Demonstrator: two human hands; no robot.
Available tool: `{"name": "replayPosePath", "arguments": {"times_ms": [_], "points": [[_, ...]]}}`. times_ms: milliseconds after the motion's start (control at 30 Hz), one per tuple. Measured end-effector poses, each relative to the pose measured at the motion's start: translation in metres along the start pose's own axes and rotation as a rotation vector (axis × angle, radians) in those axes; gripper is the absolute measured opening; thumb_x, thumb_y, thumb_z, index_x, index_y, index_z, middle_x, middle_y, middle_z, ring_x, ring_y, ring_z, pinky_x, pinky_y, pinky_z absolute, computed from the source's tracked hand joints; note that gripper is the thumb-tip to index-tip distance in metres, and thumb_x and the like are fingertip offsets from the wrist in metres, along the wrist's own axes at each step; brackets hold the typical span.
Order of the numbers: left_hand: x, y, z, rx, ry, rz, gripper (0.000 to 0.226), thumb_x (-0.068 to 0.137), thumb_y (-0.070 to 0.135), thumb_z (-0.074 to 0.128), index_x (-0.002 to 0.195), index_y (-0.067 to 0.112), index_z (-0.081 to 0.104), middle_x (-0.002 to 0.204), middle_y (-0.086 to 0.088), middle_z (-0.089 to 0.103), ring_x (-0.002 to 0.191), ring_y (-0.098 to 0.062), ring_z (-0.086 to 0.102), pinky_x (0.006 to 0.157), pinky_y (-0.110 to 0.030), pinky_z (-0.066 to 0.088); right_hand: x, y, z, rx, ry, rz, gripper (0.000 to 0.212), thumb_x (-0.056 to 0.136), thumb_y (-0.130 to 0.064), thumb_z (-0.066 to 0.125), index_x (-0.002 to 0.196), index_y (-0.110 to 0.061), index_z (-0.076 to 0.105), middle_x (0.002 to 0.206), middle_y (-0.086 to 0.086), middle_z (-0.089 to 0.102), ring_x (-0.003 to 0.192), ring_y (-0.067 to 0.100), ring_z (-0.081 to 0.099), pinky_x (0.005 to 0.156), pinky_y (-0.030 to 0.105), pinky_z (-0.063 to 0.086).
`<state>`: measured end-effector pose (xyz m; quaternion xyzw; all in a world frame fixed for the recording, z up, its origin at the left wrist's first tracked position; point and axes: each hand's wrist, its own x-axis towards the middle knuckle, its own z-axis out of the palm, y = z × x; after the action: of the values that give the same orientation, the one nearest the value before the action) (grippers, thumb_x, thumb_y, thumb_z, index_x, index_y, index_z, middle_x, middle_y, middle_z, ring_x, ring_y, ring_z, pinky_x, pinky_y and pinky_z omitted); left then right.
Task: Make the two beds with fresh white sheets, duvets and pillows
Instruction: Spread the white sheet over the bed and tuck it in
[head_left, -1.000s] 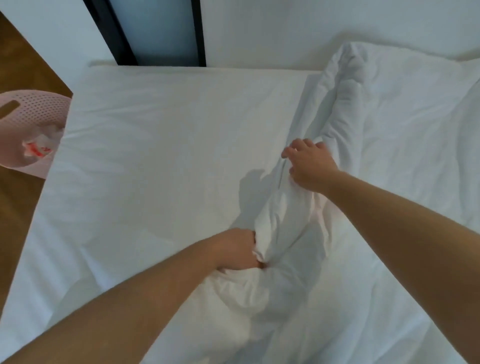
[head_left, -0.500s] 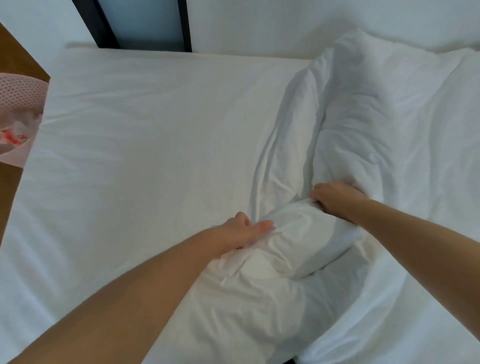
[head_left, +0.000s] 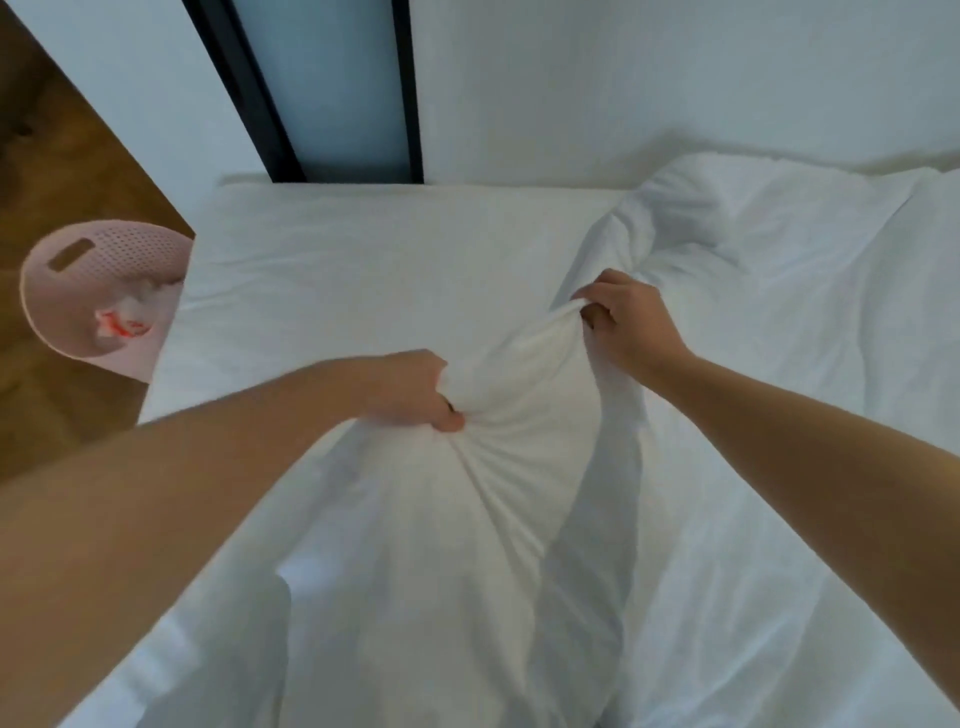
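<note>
A white duvet (head_left: 519, 493) lies bunched across the right half of the bed, with a raised fold running from the centre toward me. My left hand (head_left: 415, 392) grips a fistful of that fold near the bed's middle. My right hand (head_left: 626, 319) pinches the duvet's edge a little farther and to the right, lifting it off the mattress. The left half of the bed shows a flat white fitted sheet (head_left: 363, 270). More of the duvet (head_left: 779, 249) is heaped at the far right against the wall. No pillow is in sight.
A pink perforated laundry basket (head_left: 88, 280) with white and red cloth inside stands on the wooden floor (head_left: 62, 171) left of the bed. A white wall and a dark-framed glass panel (head_left: 337, 88) run behind the bed's far edge.
Both hands have lifted the duvet fold higher and closed tighter on it. My right hand moved farther away to the edge. The view has tilted up, showing more wall and basket.
</note>
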<state>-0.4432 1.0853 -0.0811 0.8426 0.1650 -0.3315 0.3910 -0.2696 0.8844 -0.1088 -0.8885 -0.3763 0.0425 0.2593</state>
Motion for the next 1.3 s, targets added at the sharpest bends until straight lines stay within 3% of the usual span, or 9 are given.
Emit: {"name": "replayPosePath", "arguments": {"times_ms": [133,267,367,467,567,867,1033,1167,1300], "points": [[-0.055,0.003,-0.123,0.207,0.369,-0.121,0.031,0.081,0.02,0.075,0.106,0.009,0.062,0.109,-0.005,0.063,0.093,-0.024,0.056,0.08,-0.031,0.044,0.082,-0.083,-0.014,0.14,0.212,-0.003,0.03,0.085,-0.006,0.05,0.103,-0.003,0.074,0.098,0.016,0.065,0.09,0.031,0.062,0.075,0.023,0.038],[-0.113,0.001,-0.249,0.516,1.012,-0.165,0.022,0.084,0.015,0.065,0.104,0.007,0.063,0.105,-0.02,0.062,0.1,-0.039,0.057,0.084,-0.041,0.045,0.17,-0.184,-0.042,0.375,0.497,-0.06,0.031,0.085,-0.006,0.048,0.1,-0.006,0.074,0.092,0.007,0.057,0.084,0.016,0.055,0.075,0.018,0.039],[-0.105,-0.019,-0.258,0.719,1.229,-0.187,0.013,0.085,0.007,0.051,0.097,0.01,0.053,0.09,-0.019,0.056,0.094,-0.045,0.057,0.077,-0.042,0.04,0.202,-0.21,-0.032,0.323,0.421,-0.072,0.035,0.09,-0.005,0.046,0.115,-0.009,0.07,0.104,0.008,0.058,0.093,0.02,0.058,0.085,0.024,0.043],[-0.063,-0.076,-0.21,0.747,0.981,-0.397,0.048,0.088,0.015,0.054,0.133,0.008,0.037,0.129,-0.022,0.047,0.122,-0.04,0.044,0.103,-0.053,0.032,0.181,-0.18,0.034,0.113,-0.075,-0.045,0.053,0.098,-0.016,0.052,0.149,-0.019,0.038,0.147,0.014,0.041,0.137,0.027,0.038,0.11,0.028,0.026],[-0.015,-0.143,-0.15,0.573,0.649,-0.574,0.087,0.094,0.048,0.052,0.154,0.018,-0.004,0.162,-0.013,-0.004,0.148,-0.036,-0.001,0.114,-0.064,0.006,0.139,-0.143,0.1,-0.044,-0.442,0.078,0.079,0.097,-0.042,0.055,0.156,-0.036,0.004,0.164,0.005,0.004,0.15,0.034,0.005,0.118,0.056,0.016],[0.071,-0.179,-0.053,0.537,0.473,-0.348,0.086,0.094,0.059,0.042,0.154,0.022,-0.007,0.163,-0.005,-0.009,0.149,-0.031,-0.007,0.115,-0.062,0.008,0.082,-0.084,0.173,-0.196,-0.592,0.224,0.081,0.095,-0.056,0.05,0.154,-0.043,-0.003,0.164,-0.003,-0.011,0.15,0.033,-0.008,0.111,0.071,0.012],[0.079,-0.194,0.041,0.283,0.214,-0.432,0.107,0.08,0.081,0.04,0.151,0.029,-0.02,0.156,-0.003,-0.032,0.146,-0.033,-0.022,0.107,-0.074,0.009,-0.006,-0.064,0.222,-0.307,-0.8,0.314,0.099,0.083,-0.074,0.048,0.149,-0.044,-0.02,0.157,-0.001,-0.033,0.145,0.036,-0.027,0.104,0.079,0.004],[0.105,-0.223,0.064,0.431,0.442,-0.403,0.114,0.061,0.093,0.004,0.144,0.024,-0.034,0.147,-0.008,-0.047,0.138,-0.037,-0.037,0.099,-0.08,-0.008,-0.02,-0.04,0.255,-0.503,-0.607,0.16,0.1,0.069,-0.089,0.003,0.142,-0.033,-0.037,0.146,0.009,-0.048,0.139,0.044,-0.034,0.101,0.08,-0.008],[0.151,-0.238,0.046,0.482,0.515,-0.375,0.113,0.063,0.094,0.005,0.144,0.025,-0.033,0.15,-0.008,-0.043,0.139,-0.036,-0.035,0.098,-0.078,-0.012,0.007,-0.016,0.286,-0.515,-0.507,0.102,0.097,0.077,-0.087,0.009,0.149,-0.033,-0.027,0.155,0.01,-0.036,0.142,0.042,-0.029,0.104,0.075,-0.011]]}}
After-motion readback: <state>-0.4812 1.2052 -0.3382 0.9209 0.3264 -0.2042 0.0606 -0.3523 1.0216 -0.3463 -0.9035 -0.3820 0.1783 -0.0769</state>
